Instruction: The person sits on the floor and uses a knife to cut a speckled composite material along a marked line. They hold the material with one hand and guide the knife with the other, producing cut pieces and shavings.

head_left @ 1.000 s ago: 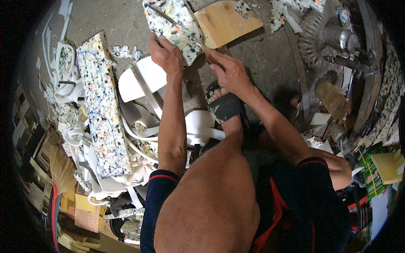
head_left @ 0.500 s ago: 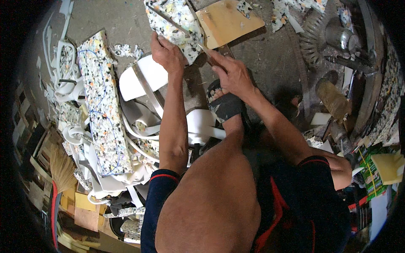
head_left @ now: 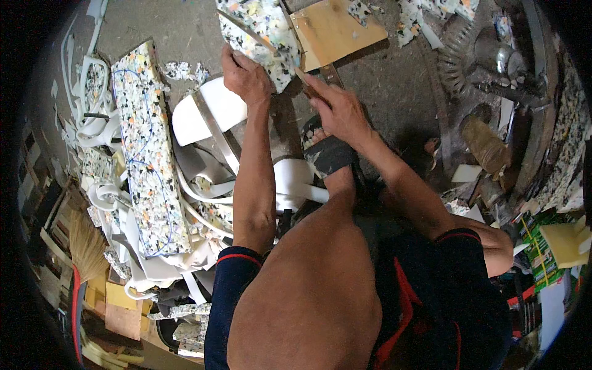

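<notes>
A block of speckled multicolour foam stands at the top of the view, and my left hand grips its near left edge with fingers closed. In my right hand is the tan handle of a long, thin-bladed knife. The dark blade slants across the foam toward the upper left. How deep it sits in the foam I cannot tell. Beside the foam on the right lies a yellowish board with a small foam scrap on it.
A long speckled foam slab with blue lines rests on white offcuts at left. Near it are a white rounded piece and a straw broom. A metal coil spring and a rusty cylinder lie at right. My sandalled foot is below my right hand.
The foam block has shifted slightly to the right, and the knife blade lies a little lower across it. Both hands keep their grip and have barely moved.
</notes>
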The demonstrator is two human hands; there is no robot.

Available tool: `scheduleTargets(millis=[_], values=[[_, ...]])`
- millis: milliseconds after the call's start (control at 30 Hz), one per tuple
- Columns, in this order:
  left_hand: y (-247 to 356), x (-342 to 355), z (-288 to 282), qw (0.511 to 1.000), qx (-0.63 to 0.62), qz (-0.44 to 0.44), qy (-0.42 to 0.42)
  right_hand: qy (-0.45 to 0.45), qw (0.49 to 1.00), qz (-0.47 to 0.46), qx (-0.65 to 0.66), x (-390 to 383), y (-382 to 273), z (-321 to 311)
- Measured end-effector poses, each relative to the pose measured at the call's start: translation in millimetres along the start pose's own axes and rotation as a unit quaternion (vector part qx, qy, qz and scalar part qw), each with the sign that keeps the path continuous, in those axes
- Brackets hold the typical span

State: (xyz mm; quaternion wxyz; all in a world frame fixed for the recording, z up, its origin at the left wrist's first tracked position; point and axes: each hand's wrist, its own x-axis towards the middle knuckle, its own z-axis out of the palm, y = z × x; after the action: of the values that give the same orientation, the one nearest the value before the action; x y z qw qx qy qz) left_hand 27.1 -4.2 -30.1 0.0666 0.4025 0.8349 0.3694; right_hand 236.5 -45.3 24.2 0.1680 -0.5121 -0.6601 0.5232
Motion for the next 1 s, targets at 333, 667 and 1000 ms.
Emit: scheduleTargets(millis=[333, 667, 1000], values=[[8, -4, -4, 0.999, 0.008, -0.054, 0.002, -0.021, 1.0, 0.013, -0.003, -21, 5, -2], [5, -8, -6, 0.998, 0.005, -0.035, 0.044, -0.003, 0.999, 0.001, -0.032, -40, 16, -1], [11, -41, -47, 0.988, -0.092, -0.081, -0.096, 0.008, 0.998, -0.063, -0.011, 2, 13, 2]])
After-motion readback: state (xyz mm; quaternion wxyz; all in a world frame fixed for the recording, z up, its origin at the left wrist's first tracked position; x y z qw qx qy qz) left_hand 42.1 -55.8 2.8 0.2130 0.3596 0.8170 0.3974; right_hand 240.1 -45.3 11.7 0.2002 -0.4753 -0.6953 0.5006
